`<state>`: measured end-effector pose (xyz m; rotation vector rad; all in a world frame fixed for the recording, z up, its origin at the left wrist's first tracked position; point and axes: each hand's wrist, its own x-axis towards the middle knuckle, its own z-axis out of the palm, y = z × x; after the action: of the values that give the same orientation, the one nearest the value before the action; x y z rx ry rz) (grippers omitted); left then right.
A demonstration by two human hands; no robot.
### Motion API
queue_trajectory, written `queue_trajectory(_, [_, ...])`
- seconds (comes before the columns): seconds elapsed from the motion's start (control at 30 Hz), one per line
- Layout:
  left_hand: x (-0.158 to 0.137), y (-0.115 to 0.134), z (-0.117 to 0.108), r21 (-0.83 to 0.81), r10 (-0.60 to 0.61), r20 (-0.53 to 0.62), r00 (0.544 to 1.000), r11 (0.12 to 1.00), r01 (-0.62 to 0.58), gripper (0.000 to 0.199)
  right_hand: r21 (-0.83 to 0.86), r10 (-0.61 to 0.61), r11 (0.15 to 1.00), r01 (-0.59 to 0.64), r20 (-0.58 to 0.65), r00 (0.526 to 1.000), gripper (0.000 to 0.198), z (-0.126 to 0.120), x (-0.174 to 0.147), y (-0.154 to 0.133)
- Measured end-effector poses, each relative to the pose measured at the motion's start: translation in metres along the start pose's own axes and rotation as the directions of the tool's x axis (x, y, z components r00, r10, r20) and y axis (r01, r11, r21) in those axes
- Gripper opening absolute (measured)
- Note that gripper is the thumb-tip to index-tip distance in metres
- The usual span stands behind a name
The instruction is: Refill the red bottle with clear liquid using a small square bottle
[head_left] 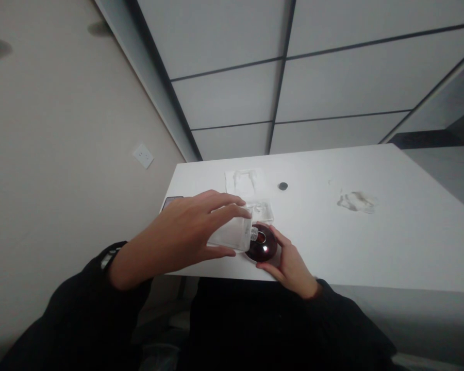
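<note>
A clear flat-sided bottle point(234, 234) lies tipped in my left hand point(195, 226), its fingers wrapped around the body. The bottle's threaded neck points right and sits at the opening of a dark red, shiny round container point(263, 247). Whether liquid runs between the two is too small to tell. My right hand point(290, 263) grips that round container from the right, thumb in front and fingers behind, close to the table's front edge. Just behind the bottle is a small clear rectangular tray point(263, 211), partly hidden by my left hand.
On the white table point(313, 232) lie a damp-looking paper sheet point(244, 181), a small dark round cap point(282, 186) and a crumpled clear film point(358, 202) to the right. A dark flat device point(173, 201) is partly covered by my left hand. A wall with a socket point(143, 155) stands left.
</note>
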<state>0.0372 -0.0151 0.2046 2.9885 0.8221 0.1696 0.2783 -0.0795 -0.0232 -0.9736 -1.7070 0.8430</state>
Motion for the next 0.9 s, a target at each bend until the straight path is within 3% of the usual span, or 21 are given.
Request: queue_trajectory(0.9, [0.002, 0.0027, -0.0052, 0.037, 0.055, -0.002, 0.998, 0.998, -0.055, 0.049, -0.004, 0.02, 1.0, -0.02, -0.009, 1.0, 0.089, -0.0001, 0.0017, -0.0047])
